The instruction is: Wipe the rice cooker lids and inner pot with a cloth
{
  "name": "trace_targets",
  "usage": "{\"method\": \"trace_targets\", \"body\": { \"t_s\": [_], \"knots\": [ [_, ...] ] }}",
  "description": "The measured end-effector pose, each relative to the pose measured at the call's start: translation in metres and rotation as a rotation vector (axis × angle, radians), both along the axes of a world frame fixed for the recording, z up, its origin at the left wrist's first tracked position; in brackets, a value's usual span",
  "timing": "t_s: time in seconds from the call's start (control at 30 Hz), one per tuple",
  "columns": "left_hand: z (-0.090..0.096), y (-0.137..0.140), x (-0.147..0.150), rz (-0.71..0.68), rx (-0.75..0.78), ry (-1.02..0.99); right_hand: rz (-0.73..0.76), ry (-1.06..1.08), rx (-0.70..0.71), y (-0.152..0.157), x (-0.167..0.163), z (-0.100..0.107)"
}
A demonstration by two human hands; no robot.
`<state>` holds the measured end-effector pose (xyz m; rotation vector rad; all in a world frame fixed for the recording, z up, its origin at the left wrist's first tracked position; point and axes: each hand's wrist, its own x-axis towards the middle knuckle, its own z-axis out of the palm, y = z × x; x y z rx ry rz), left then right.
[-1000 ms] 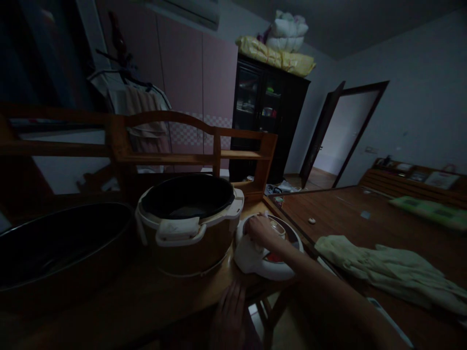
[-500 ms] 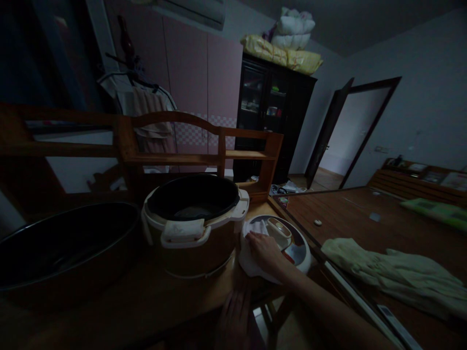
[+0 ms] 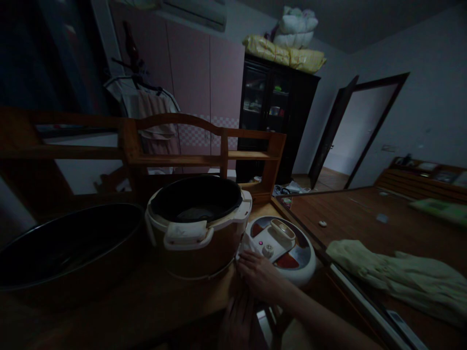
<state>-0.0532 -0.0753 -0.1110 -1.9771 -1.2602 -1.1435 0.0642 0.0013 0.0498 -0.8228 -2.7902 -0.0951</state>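
My right hand (image 3: pixel 257 274) presses a white cloth (image 3: pixel 248 243) against the left rim of a pressure cooker lid (image 3: pixel 304 272). The lid is round and white-edged, with a raised handle, a knob and a grey and reddish top. Close by stands the cooker body (image 3: pixel 204 255), uncovered, with a black inner pot (image 3: pixel 197 199) inside and pale side handles. Dim and partly hidden, my left hand (image 3: pixel 236 318) rests with fingers stretched flat at the front edge of the wooden table (image 3: pixel 175 301), just below the right hand.
At the left is a large dark basin (image 3: pixel 73 243). A wooden shelf rack (image 3: pixel 175 159) rises along the back of the table. To the right lies a wide brown wooden surface (image 3: pixel 350 214) bearing a pale green cloth (image 3: pixel 394 272). A dark cabinet (image 3: pixel 277 116) stands farther back.
My right hand has slid with the white cloth from the top of the lid, left and down to its near-left rim, uncovering the knob. My left hand stays about where it was.
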Motion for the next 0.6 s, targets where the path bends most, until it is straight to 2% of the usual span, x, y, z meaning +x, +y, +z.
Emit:
{"method": "trace_targets", "body": {
  "t_s": [0.2, 0.37, 0.5, 0.6],
  "knots": [
    [0.002, -0.001, 0.003, 0.036, 0.009, -0.005, 0.084, 0.005, -0.064, -0.011, 0.014, 0.0],
    [0.001, 0.0, 0.004, -0.028, -0.021, -0.086, 0.125, 0.057, -0.065, -0.019, 0.035, 0.003],
    [0.008, -0.001, 0.003, -0.083, -0.057, -0.113, 0.159, 0.081, -0.048, -0.029, 0.051, 0.005],
    [0.018, -0.004, 0.001, -0.079, -0.093, -0.083, 0.17, 0.064, -0.011, -0.035, 0.067, -0.001]
  ]
}}
